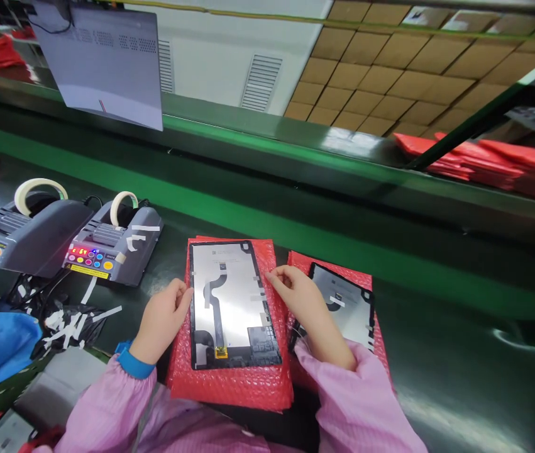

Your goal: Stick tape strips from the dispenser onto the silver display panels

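A tablet display panel (241,296) lies back side up on a stack of red bubble-wrap bags (248,391). A dark flex cable with a yellow-ended connector (220,352) runs down it. At the panel's left edge is my left hand (164,318), its fingers curled and thumb closed against them. My right hand (298,294) pinches thumb and forefinger together just off the panel's right edge, above the red bags. Whatever either pinch contains is too small to tell. Partly under my right forearm, a second tablet panel (354,305) rests on more red bags (380,352).
Two tape dispensers (111,242) (45,233) with tape rolls stand at left. White tape strips (71,327) stick to a black bag below them. A grey monitor back (107,69) hangs above the bench. More red bags (488,160) lie on the shelf at right.
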Tool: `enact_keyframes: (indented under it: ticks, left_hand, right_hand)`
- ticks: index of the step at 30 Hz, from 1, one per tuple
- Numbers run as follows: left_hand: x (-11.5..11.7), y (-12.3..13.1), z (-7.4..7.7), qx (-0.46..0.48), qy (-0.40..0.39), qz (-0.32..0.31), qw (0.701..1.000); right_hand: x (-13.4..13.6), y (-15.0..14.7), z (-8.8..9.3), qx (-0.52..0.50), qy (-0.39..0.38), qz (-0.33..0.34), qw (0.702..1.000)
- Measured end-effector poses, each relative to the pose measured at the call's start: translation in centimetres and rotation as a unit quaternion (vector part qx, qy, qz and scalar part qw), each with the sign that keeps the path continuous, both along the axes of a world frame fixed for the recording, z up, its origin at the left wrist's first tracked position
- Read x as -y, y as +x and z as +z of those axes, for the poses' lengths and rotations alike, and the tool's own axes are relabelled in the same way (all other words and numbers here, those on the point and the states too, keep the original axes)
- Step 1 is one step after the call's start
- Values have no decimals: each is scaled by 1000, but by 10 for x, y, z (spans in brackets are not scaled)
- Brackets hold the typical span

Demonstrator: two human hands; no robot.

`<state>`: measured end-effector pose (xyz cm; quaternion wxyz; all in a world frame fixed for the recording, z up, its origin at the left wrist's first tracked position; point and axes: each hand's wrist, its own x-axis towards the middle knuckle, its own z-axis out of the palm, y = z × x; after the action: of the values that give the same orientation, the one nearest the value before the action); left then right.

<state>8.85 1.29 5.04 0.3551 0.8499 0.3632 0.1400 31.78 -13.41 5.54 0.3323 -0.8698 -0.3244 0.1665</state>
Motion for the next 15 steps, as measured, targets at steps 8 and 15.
enact_keyframes:
  ticks: [8, 15]
  left_hand:
    - [12, 10, 15, -3, 99, 1, 995]
    - [21, 19, 30, 71, 25, -67, 995]
  right_hand:
    - [5, -35, 15, -26, 114, -46, 992]
    - [51, 10, 15, -132, 274, -131, 944]
